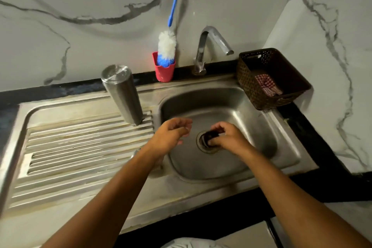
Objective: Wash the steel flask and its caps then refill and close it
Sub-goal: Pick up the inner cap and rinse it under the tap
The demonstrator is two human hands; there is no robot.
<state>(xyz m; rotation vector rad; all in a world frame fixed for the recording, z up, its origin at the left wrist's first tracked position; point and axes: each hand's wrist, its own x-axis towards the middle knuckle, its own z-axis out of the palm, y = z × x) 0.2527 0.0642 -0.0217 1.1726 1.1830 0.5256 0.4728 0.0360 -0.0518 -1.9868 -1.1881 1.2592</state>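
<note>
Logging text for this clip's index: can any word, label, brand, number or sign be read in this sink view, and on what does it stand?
None readable.
steel flask: plain metal, no marking visible.
red cup and bottle brush: no print visible.
brown basket: no label visible.
dark cap in the right hand: mostly hidden, cannot tell.

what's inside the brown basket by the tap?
A red-and-white checked cloth lies in the brown basket. Its near wall hides part of the floor, so other contents can't be ruled out.
</note>
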